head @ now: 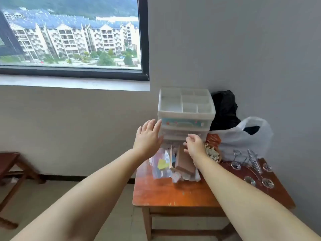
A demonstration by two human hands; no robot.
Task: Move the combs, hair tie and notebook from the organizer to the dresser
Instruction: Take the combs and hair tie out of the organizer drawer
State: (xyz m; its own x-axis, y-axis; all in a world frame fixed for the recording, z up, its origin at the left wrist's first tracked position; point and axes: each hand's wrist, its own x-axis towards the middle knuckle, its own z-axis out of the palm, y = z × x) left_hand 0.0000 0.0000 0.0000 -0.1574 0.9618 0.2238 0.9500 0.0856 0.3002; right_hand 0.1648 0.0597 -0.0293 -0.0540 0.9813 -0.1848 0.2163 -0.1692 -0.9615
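Your left hand (147, 136) fingers spread, bracing the white plastic drawer organizer (185, 115); right hand (195, 145) fingers curled at the lowest drawer, grip unclear. Yank it and the clutter below your fingers slides off the orange wooden bench (173, 193).

White three-drawer organizer (185, 117) upright at the orange dresser's (173, 193) back edge

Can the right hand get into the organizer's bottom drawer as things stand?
Probably yes: the right hand is already at the pulled-out bottom drawer of the organizer, nothing blocking it.
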